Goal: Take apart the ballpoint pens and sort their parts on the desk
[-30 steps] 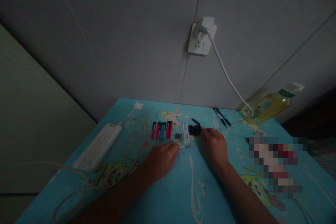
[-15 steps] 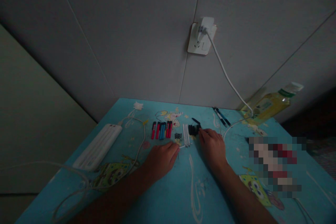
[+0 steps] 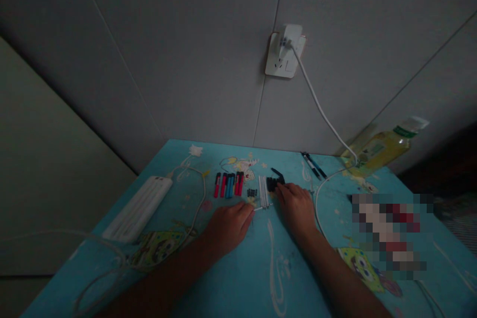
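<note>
In the head view, sorted pen parts lie in groups on the blue desk (image 3: 238, 278), and the step in hand looks like setting out the black pieces (image 3: 270, 184). The right hand (image 3: 296, 206) has its fingers drawn close at the near right edge of that group; whether they grip one, I cannot tell. The left hand (image 3: 229, 228) pinches a thin white refill (image 3: 258, 209), which points toward the near ends of the row of white refills (image 3: 263, 189). Left of that row lie small dark pieces (image 3: 252, 192), then red and blue barrels (image 3: 230, 186). With parts packed so closely, the next move probably calls for a light fingertip touch on the right and a steady left hand, leaving the neighbouring refills undisturbed.
</note>
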Demonstrator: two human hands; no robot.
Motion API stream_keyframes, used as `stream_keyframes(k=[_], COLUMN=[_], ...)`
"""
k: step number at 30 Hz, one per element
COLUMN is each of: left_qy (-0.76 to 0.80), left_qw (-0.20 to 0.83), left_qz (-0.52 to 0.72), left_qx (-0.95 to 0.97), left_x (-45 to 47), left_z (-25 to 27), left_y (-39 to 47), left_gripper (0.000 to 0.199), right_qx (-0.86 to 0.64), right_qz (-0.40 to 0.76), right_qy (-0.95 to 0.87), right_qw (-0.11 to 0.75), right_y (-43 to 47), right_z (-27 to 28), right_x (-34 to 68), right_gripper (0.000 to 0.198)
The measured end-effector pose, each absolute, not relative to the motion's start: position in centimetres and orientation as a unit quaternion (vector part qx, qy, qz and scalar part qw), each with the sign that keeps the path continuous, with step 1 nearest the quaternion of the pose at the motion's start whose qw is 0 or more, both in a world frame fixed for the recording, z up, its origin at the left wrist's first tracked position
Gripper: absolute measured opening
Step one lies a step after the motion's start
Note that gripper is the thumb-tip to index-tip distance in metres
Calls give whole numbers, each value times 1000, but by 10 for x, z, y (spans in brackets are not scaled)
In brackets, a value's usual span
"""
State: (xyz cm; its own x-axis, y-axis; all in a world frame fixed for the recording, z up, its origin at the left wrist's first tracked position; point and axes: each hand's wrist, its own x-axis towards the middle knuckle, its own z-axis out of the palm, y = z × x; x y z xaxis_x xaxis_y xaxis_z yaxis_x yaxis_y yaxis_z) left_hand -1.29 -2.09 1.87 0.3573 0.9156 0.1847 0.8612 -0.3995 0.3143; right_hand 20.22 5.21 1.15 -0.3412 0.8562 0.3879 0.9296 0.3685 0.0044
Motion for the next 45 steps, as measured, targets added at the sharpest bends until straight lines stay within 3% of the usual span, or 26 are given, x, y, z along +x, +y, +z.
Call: stream_keyframes(k=[9,20,45], left_qy=[543,541,544], left_qw=[77,79,77], left_qz=[161,162,153], left_qx=[820,822,822], left_x=[-13,-14,-13], left_z=[18,18,20], left_y=[-21,-21,-22], left_gripper=[30,32,28], right_qx=[-572,-564,-586], right_qz=[-107,-72,-63], right_qy=[-803,-805,-794], right_qw=[132,172,147], right_y=[54,52,48], right_z=[12,12,11], right_x=[203,202,203], right_gripper=[29,30,33])
